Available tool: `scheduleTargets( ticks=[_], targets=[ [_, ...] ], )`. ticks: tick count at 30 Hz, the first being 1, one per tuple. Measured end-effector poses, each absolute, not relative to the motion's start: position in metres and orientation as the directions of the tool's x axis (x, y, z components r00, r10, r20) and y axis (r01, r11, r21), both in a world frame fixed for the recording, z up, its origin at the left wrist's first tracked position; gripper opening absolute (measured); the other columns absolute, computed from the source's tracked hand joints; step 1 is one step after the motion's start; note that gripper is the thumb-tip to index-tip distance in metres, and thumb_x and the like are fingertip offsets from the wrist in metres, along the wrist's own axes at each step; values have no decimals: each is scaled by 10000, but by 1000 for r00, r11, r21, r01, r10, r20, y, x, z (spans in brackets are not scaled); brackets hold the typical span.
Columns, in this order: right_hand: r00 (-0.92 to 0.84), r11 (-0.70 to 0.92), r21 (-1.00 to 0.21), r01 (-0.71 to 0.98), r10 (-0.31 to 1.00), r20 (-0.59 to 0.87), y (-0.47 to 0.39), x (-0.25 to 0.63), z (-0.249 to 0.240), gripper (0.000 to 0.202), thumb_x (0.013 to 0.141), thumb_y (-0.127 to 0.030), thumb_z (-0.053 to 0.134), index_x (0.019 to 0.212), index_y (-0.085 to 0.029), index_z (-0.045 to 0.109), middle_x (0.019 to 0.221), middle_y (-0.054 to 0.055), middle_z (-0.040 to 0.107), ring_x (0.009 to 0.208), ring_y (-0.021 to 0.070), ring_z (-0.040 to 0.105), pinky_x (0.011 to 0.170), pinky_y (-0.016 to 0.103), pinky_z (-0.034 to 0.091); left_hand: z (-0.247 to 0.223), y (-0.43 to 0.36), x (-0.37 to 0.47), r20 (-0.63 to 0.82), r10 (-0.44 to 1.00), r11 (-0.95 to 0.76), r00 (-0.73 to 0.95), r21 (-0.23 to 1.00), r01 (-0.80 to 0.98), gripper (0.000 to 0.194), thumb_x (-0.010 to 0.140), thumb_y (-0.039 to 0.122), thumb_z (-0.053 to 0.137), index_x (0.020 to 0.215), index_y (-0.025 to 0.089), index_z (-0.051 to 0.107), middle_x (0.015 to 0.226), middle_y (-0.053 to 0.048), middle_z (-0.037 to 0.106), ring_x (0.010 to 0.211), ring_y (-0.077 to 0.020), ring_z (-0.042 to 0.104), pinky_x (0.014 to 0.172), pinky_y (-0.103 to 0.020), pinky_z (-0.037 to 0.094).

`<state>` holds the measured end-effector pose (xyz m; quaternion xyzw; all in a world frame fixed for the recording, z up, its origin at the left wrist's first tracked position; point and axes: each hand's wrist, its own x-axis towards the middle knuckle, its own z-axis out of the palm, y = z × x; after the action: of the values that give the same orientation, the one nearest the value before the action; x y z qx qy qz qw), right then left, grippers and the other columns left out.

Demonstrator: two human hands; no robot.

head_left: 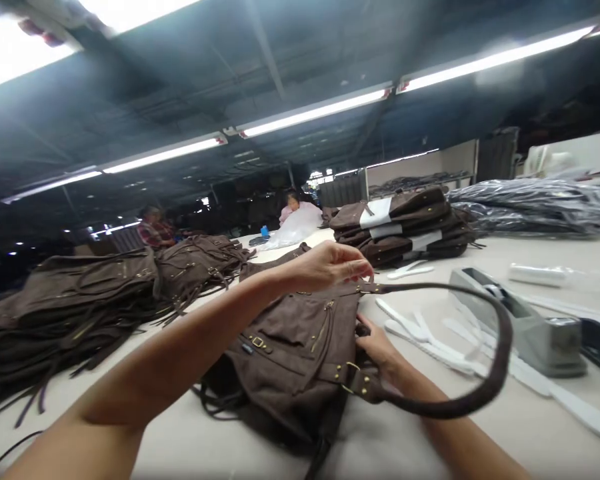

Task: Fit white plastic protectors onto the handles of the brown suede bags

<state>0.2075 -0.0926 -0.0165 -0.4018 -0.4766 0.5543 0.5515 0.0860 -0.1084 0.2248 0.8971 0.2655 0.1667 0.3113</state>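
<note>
A dark brown handbag [300, 333] with brass-coloured buckles, studs and zips lies on the table in front of me. Its long padded handle [503, 333] loops out to the right. My left hand [337, 263] is over the bag's far top corner, fingers pinched together beside the handle's far end; what lies between the fingertips is too small to make out. Below the loop, my right hand [377, 347] grips the bag's opening edge, its fingertips partly hidden by the fabric.
Piles of similar brown bags lie at left [115, 280] and far right [405, 227]. White strips [430, 340] and a grey tape dispenser [520, 320] are at right. Plastic-wrapped goods [535, 207] lie behind. A person [293, 207] sits across the table behind clear plastic; another [155, 228] is farther left.
</note>
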Motion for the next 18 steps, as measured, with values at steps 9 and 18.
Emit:
scheduleTargets(
  ticks=[9,18],
  targets=[
    [-237,-16,-816,-578,960,149,-105,210,7,471,599,-133,647,1066,-191,669,872,15,705,654,143,572,602,240,456,80,-183,24,-259,706,-539,659,407,737,1258,562,452,831,1537,159,92,1598,-163,65,1461,-358,114,1178,-496,198],
    [-262,4,-854,-521,951,165,-114,187,24,543,660,-185,576,1202,-222,607,899,-6,679,773,153,587,667,221,463,55,-169,28,161,913,-390,374,85,917,801,806,298,506,1518,107,193,1297,-193,549,1199,-313,528,954,-415,477]
  ],
)
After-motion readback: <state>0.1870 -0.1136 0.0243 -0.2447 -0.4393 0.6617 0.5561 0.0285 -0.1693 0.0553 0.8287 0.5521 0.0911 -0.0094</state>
